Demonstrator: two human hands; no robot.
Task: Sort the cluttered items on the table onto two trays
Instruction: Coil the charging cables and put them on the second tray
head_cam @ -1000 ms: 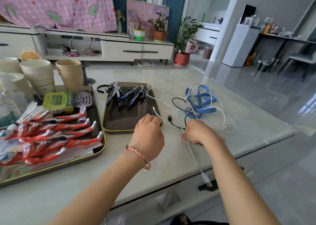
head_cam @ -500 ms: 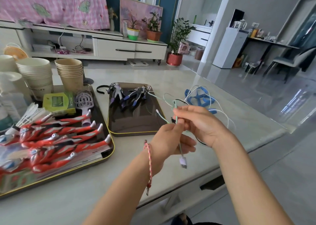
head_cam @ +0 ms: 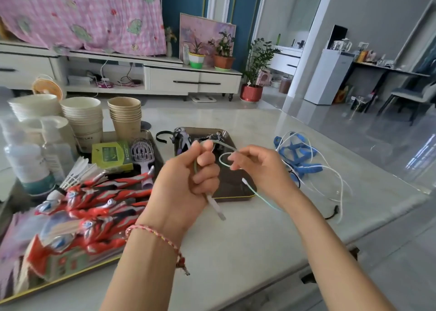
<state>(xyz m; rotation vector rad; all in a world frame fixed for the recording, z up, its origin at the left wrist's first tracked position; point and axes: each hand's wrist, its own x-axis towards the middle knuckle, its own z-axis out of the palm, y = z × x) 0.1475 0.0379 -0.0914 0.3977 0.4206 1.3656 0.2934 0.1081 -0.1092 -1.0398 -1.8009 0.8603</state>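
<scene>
A pale green cable was gripped in the fist of the left hand and pinched into a loop by the right hand, above the small tray. It was judged light, limp and tangle-prone, best held coiled.

glossy dark tray, polished stone-look table

A single wide-angle camera rides on the person's head, facing forward and down, close above the left hand and right hand; tabletop below the fingers, room beyond them.
</scene>
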